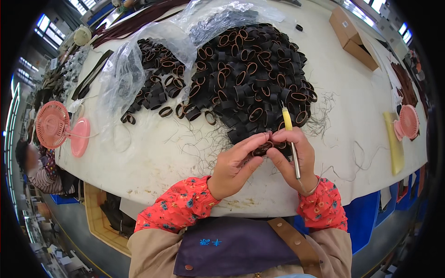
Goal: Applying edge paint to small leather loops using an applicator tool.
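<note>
Nearest us is a dark apron with a tan strap (289,237), worn over red flowered sleeves. Above it, at the near edge of a white table (371,106), we see both hands meeting. The left hand (234,162) pinches a small dark leather loop (262,149) between thumb and fingertips. The right hand (296,155) grips the same loop from the other side, and a thin tool with a yellow handle (290,139) is clamped along its fingers, metal end pointing toward us.

Just beyond the hands lies a large heap of loops (252,74), stiff bands, black outside and brown inside, crowding the middle of the table. A crumpled clear plastic bag (134,65) covers the heap's left and far side. Loose grey threads (194,143) are scattered over the tabletop around the hands.

At the left edge stands a pink fan (54,125); a second pink fan (408,121) sits at the right. A brown cardboard box (352,34) rests far right. Another person sits low at the left, blurred.
</note>
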Available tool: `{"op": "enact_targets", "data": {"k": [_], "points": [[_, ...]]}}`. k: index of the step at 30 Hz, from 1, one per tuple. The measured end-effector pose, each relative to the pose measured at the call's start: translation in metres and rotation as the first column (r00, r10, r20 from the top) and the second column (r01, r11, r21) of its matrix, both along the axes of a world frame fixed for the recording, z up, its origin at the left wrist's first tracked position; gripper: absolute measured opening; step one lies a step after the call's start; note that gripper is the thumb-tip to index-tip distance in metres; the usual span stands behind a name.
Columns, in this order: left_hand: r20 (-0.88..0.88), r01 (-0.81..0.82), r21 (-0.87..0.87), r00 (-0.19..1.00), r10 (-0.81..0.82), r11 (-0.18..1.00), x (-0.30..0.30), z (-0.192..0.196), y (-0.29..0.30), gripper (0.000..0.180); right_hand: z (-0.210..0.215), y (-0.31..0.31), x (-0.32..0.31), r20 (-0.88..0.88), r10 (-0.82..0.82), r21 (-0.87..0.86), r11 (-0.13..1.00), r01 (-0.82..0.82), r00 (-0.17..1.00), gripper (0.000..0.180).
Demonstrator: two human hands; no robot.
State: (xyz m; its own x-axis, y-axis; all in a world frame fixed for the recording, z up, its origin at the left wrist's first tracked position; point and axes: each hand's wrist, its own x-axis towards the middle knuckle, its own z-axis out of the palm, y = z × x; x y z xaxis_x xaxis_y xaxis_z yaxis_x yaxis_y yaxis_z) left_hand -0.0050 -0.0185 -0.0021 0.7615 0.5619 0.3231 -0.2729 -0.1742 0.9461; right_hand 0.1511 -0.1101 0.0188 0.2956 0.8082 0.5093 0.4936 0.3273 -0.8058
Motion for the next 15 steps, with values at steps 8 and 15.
{"op": "enact_targets", "data": {"k": [8, 15], "points": [[0.005, -0.001, 0.0, 1.0, 0.001, 1.0, 0.002, -0.006, 0.003, 0.039, -0.004, 0.001, 0.0, 0.01, 0.011, -0.005, 1.0, -0.011, 1.0, 0.029], [0.009, -0.399, 0.596, 0.871, 0.491, 0.697, -0.02, 0.012, 0.047, 0.03, -0.003, 0.001, 0.002, 0.011, -0.033, 0.034, 0.999, 0.032, 0.999, 0.026]]}}
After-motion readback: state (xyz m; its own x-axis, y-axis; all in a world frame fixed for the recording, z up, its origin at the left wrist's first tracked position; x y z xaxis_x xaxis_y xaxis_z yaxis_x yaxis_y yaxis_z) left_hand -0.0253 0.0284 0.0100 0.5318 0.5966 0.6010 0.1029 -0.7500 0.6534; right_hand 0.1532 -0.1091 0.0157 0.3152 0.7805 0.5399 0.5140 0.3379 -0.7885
